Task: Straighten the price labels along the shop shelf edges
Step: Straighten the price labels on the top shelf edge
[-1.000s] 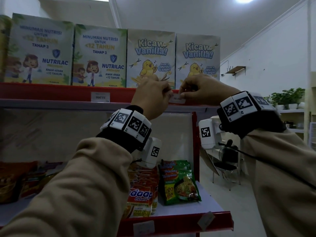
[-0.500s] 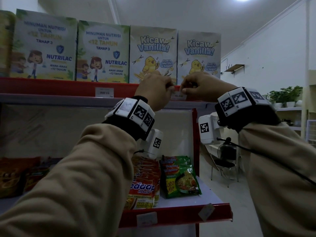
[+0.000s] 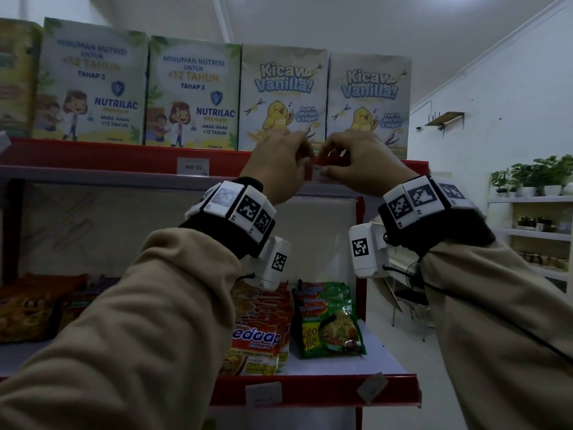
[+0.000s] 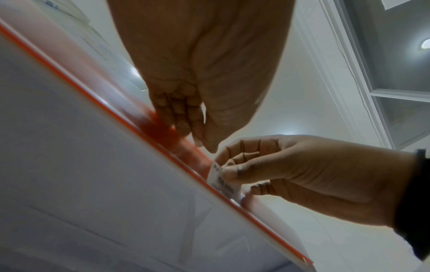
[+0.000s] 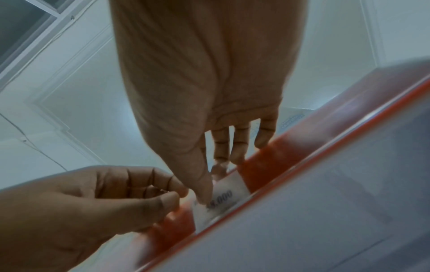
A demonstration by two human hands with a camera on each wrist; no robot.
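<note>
1. Reaching up to the top shelf's red edge strip (image 3: 93, 158), both hands meet at one white price label (image 5: 221, 202), just below the two Kicaw Vanilla boxes (image 3: 283, 97).
2. Right hand (image 3: 362, 162) does the gripping: thumb pressed on the label's face, forefinger curled behind, a pinch that lets it turn the paper level against the strip.
3. Left hand (image 3: 279, 166) sits just beside, fingers curled with thumb and fingertips drawn together at the label's left end; whether it actually has the paper, I cannot tell. It looks like a steadying touch.
4. Further left on the same strip, another label (image 3: 193, 166) reads upside down, so that one likely needs attention too.
5. Down on the lower shelf edge, a label (image 3: 372, 387) near the right end hangs tilted, another (image 3: 263, 395) sits to its left, below the noodle packets (image 3: 328, 321).
</note>
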